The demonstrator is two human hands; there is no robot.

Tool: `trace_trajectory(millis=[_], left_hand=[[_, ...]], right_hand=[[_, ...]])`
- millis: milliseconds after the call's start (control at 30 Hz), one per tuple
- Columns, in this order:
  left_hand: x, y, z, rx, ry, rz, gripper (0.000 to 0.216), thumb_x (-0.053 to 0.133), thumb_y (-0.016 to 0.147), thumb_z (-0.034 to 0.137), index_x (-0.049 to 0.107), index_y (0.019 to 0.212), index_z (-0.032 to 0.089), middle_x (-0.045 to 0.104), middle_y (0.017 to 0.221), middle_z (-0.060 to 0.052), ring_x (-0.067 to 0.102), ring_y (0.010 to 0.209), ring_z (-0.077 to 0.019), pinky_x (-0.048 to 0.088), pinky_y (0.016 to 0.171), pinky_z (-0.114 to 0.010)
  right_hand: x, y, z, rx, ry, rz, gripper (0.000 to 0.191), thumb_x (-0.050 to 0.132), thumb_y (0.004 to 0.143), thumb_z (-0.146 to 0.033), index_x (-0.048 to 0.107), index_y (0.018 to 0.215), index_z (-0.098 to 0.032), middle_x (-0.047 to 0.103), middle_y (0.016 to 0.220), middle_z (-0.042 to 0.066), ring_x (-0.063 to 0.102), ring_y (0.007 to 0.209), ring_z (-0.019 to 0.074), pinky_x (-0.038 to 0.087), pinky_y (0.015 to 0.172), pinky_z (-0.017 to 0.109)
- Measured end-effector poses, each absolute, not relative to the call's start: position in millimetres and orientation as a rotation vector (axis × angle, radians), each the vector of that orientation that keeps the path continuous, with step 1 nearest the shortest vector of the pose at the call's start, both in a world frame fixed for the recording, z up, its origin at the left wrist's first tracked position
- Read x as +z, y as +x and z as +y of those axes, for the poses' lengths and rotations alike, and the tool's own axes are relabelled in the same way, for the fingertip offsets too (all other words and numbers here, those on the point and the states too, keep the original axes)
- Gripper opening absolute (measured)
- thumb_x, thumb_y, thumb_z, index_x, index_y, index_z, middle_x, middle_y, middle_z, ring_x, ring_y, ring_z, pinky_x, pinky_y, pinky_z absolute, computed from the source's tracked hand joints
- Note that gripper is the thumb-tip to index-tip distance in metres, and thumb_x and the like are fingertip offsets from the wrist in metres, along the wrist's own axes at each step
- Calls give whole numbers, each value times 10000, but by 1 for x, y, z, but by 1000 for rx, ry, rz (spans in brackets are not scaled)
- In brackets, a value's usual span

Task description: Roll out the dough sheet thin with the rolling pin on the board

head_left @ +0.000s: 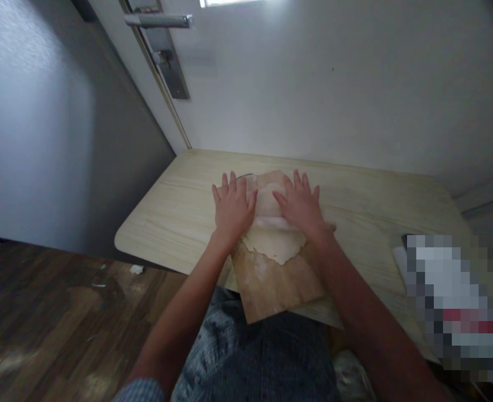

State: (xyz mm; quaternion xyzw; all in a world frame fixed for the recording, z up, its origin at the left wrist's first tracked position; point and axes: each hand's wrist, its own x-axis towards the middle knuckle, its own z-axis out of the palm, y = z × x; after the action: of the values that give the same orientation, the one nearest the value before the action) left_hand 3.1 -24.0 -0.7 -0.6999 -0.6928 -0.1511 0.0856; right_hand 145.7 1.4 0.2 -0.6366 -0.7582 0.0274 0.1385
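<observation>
A thin, pale sheet of dough (pixel 277 245) with a ragged near edge lies on a wooden board (pixel 271 290). Across the dough runs a light rolling pin (pixel 273 222), one end of which pokes out beside my right wrist. My left hand (pixel 233 207) rests palm down over the left part of the pin, fingers spread and pointing away from me. Palm down on the right side, my right hand (pixel 301 204) also has its fingers apart. Neither hand wraps around the pin, and both hide parts of it.
The board sits on a pale wood-grain table (pixel 376 212), overhanging its near edge above my lap. Behind stands a white door (pixel 313 100) with a metal handle (pixel 158 21). A blurred-out item (pixel 455 296) is at the right. White scraps (pixel 137 269) lie on the floor.
</observation>
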Motion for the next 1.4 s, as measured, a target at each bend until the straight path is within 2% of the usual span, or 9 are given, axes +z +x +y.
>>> trace_trajectory(millis=[133,267,333,467,700,833,933,1033,1400], left_hand=[[-3,4,-41,-442,-2119,-2063,465,284,888,354,423,1268,126,399,1356,-131,286,1287,-273,233,1038,-456],[-10,3,-88,-407,-2187,-2024,434,300,883,330,445,1261,174,435,1336,-99,287,1287,-274,211,1042,-494],[-14,0,-109,-409,-2216,-2031,427,306,884,313,435,1273,191,391,1369,-88,247,1304,-281,217,1033,-516],[-21,-5,-133,-400,-2240,-2062,464,258,903,292,314,1345,165,266,1432,-103,170,1329,-282,256,1002,-549],[-6,4,-68,-365,-2194,-1966,414,277,895,316,451,1249,188,425,1340,-103,299,1279,-274,114,1037,-574],[2,7,-1,-384,-2142,-2073,400,248,906,333,573,1049,149,556,1175,-122,446,1157,-273,273,977,-524],[2,7,11,-434,-2229,-2024,364,256,908,278,590,948,137,618,1018,-110,546,1008,-227,378,902,-391],[-3,12,-14,-523,-2265,-1904,363,232,916,268,555,1021,142,616,1031,-98,556,984,-204,392,871,-338],[-9,28,-69,-375,-2290,-1901,442,222,915,338,451,1216,109,482,1279,-140,423,1189,-247,266,1003,-442]], right_hand=[[1,150,-20,84,-1780,-2200,491,274,898,-362,426,1271,-82,358,1372,178,306,1268,280,298,978,471],[-6,153,-88,-105,-1651,-2310,425,270,902,-338,491,1232,-184,403,1364,81,304,1269,258,155,1036,512],[-14,152,-125,-164,-1602,-2331,421,302,892,-360,473,1250,-218,397,1369,54,321,1256,268,120,1027,546],[-26,154,-165,-155,-1550,-2387,445,328,887,-370,396,1307,-240,375,1380,13,336,1247,220,138,1040,473],[-3,156,-66,-135,-1646,-2366,454,260,904,-387,421,1290,-209,345,1400,82,245,1295,273,135,1017,548],[1,152,4,-117,-1788,-2157,446,250,906,-363,506,1190,-133,393,1358,144,278,1272,294,126,988,601],[-3,153,21,-52,-1816,-2106,434,243,904,-324,541,1127,-102,436,1314,172,321,1246,287,178,984,572],[-5,154,21,6,-1814,-2109,422,258,895,-306,533,1133,-92,443,1303,181,342,1233,283,228,977,537],[-6,154,-35,-77,-1750,-2251,448,223,903,-310,541,1157,-123,489,1284,131,408,1198,241,222,1011,460]])
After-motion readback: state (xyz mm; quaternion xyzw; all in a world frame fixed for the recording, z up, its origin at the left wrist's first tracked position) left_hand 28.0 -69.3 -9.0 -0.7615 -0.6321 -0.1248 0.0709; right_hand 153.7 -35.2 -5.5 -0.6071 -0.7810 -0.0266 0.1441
